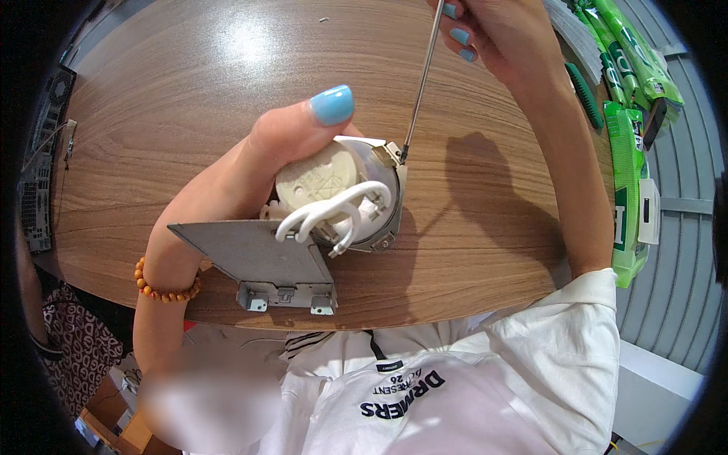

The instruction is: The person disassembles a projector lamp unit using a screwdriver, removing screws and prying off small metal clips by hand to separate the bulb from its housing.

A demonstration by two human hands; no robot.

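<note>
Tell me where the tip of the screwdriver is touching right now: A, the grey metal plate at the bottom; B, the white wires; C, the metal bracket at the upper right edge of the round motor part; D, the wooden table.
C: the screwdriver, held in the right hand, has its tip on the metal bracket at the upper right of the round motor part that the left hand steadies.

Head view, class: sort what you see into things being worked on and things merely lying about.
In use:
left hand gripping the small motor assembly
its grey metal bracket plate
white wires
right hand holding the screwdriver

Lying about:
green packets
dark green comb
wooden table
</note>
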